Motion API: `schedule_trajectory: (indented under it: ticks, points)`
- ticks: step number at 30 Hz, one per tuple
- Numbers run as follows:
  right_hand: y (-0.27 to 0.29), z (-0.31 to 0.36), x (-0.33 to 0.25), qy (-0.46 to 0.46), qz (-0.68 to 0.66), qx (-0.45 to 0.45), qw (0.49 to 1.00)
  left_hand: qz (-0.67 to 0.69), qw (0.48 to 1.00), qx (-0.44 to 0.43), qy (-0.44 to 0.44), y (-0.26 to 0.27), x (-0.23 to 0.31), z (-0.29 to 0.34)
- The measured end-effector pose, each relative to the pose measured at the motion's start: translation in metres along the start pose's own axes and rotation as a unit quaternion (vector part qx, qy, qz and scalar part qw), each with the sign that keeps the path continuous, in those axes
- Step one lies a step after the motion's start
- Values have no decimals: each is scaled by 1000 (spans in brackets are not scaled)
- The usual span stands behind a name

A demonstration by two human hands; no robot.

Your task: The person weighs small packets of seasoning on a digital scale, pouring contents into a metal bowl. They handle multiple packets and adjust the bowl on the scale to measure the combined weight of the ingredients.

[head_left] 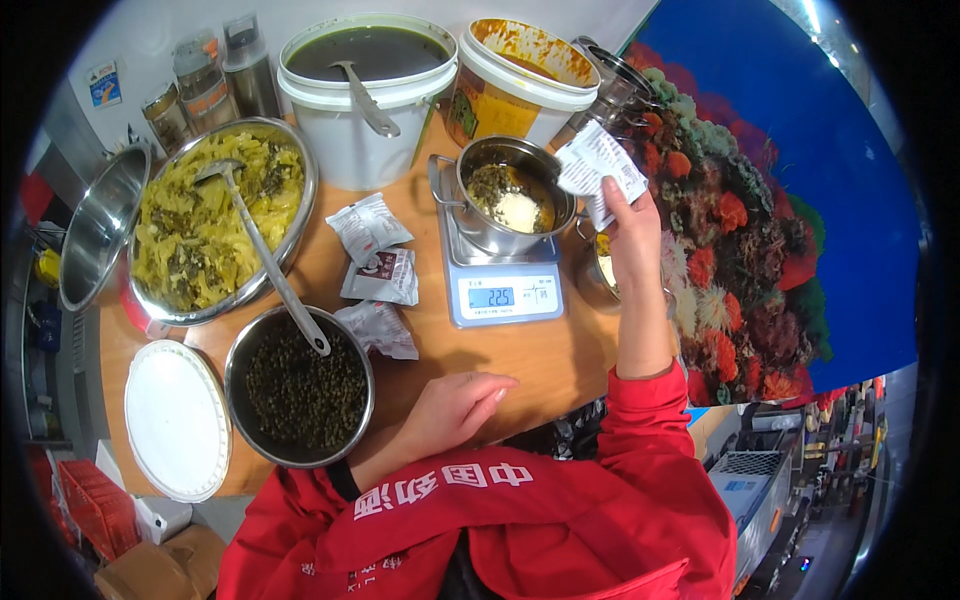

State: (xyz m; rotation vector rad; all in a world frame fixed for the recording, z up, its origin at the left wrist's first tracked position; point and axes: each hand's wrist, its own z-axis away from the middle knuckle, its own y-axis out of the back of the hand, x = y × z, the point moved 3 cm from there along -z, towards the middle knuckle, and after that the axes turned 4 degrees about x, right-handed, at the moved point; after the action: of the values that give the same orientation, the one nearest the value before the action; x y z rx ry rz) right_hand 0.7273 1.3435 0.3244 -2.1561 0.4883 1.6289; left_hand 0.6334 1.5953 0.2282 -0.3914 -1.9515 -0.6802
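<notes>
Red sleeves (650, 410) filled the lower part of the frame. At lower centre the left hand (450, 412) lay loosely curled at the near edge of the wooden table (500, 345); whether its fingers held anything, I could not tell. Just left of it sat a steel bowl (234, 385) of small, dark green berries (300, 390), with a round white lid (177, 420) beside it at lower left. Three small packets (382, 278) lay in a column left of centre. Right of them, mid-frame, a digital scale (540, 300) with a lit display bore a two-handled steel pot (500, 240), in which white powder (516, 212) lay on a dark mix. Right of the pot, the right hand (635, 235) was raised, pinching a white printed sachet (598, 170) near the rim; contact was unclear. At left, a large steel basin (305, 185) held yellow-green chopped vegetables (215, 220), and a ladle (265, 245) reached from it over the berry bowl. Farther off, at upper centre, stood two white-rimmed tubs: one with dark green liquid (370, 50), the other orange-smeared inside (530, 50).
</notes>
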Motion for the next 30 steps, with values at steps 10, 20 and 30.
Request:
schedule_trajectory:
  ticks: [10, 20, 30]
  points:
    - [-15, -3, -1, 156, 174, -59, 971, -4, 1000, 0, -4, 0, 3, 0]
    - [-19, -3, 1, 93, 141, -35, 985, -2, 1000, -4, 6, 1, 1, 0]
    - [-17, -9, 3, 154, 181, -27, 971, 5, 1000, -2, 1, 0, 0, 1]
